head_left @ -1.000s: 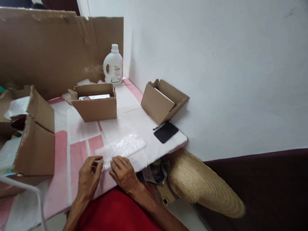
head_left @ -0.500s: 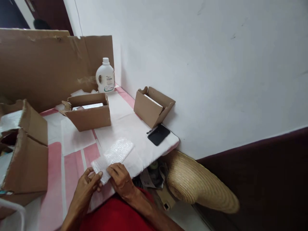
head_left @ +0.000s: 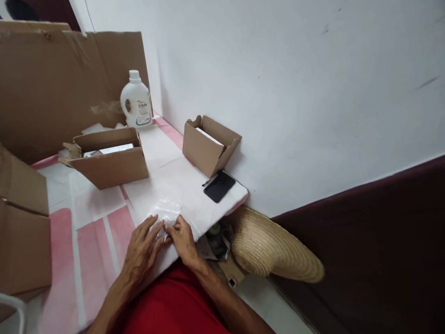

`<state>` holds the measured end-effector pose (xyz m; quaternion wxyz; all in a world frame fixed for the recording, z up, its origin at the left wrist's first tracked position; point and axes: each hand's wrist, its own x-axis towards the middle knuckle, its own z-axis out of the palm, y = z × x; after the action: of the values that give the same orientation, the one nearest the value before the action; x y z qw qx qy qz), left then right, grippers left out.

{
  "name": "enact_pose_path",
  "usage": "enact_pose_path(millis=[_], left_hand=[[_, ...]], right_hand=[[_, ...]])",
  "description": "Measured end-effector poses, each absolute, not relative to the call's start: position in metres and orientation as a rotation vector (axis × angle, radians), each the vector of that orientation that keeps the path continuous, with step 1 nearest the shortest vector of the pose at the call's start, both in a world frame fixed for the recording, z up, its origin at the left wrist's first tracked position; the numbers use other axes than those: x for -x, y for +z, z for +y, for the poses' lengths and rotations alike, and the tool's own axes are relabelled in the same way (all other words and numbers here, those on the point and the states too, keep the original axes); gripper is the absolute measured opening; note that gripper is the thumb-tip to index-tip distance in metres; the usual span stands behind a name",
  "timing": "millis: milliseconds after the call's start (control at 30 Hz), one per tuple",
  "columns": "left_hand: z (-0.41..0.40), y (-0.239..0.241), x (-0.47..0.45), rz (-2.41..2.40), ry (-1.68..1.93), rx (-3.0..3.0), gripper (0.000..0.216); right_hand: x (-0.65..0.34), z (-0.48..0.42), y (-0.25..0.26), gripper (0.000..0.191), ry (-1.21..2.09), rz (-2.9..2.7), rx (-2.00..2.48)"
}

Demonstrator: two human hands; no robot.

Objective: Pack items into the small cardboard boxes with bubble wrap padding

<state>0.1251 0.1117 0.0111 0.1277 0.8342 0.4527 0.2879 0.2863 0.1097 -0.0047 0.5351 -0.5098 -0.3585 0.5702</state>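
A clear piece of bubble wrap (head_left: 167,207) lies folded into a small bundle near the front edge of the table. My left hand (head_left: 142,245) rests over its left side, fingers slightly bent and the thumb against its near edge. From the right, my right hand (head_left: 183,239) pinches the near right edge between thumb and fingers. The two hands almost meet at the fingertips. Whether anything is wrapped inside the bundle I cannot tell.
Beyond the hands stand an open cardboard box (head_left: 116,169), a white jug (head_left: 137,102) and a second open box (head_left: 201,148) by the wall. A black phone-like slab (head_left: 219,186) lies at the right corner. A large carton (head_left: 26,241) is left; a straw hat (head_left: 274,246) hangs below the edge.
The bubble wrap has been folded into a smaller bundle and its far flap no longer stretches out. My left hand has turned palm-down over it. The view has shifted slightly right.
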Motion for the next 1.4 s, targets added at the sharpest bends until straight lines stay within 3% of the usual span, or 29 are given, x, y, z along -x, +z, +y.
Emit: enact_pose_path(millis=[267,433,500,700,1000,1167,1233,1333,1400], left_hand=[[0.11,-0.024,-0.132,1.319,0.526,-2.819,0.075],[0.108,-0.027,-0.133,1.346,0.514,-2.844,0.076],[0.108,-0.028,-0.133,1.346,0.543,-2.831,0.074],[0.109,-0.029,-0.138,1.364,0.581,-2.821,0.073],[0.125,-0.015,-0.112,1.235,0.552,-2.655,0.062],[0.138,0.003,-0.104,1.18,0.641,-2.432,0.036],[0.145,0.011,-0.108,1.211,0.707,-2.363,0.027],[0.158,0.028,-0.113,1.301,0.84,-2.226,0.024],[0.169,0.046,-0.111,1.346,0.908,-2.119,0.032]], right_hand=[[-0.286,0.1,-0.009,0.031,1.318,-0.846,1.274],[-0.298,0.084,0.024,0.05,0.495,-1.44,1.574],[-0.3,0.089,0.026,0.054,0.347,-1.798,1.476],[-0.306,0.128,-0.008,0.081,0.417,-2.328,1.266],[-0.317,0.142,-0.002,0.068,0.493,-2.283,1.245],[-0.333,0.145,0.001,0.1,0.497,-2.399,1.083],[-0.336,0.146,-0.004,0.09,0.454,-2.393,1.047],[-0.338,0.154,-0.005,0.031,0.39,-2.237,1.077],[-0.337,0.162,0.009,0.005,0.456,-2.054,1.148]])
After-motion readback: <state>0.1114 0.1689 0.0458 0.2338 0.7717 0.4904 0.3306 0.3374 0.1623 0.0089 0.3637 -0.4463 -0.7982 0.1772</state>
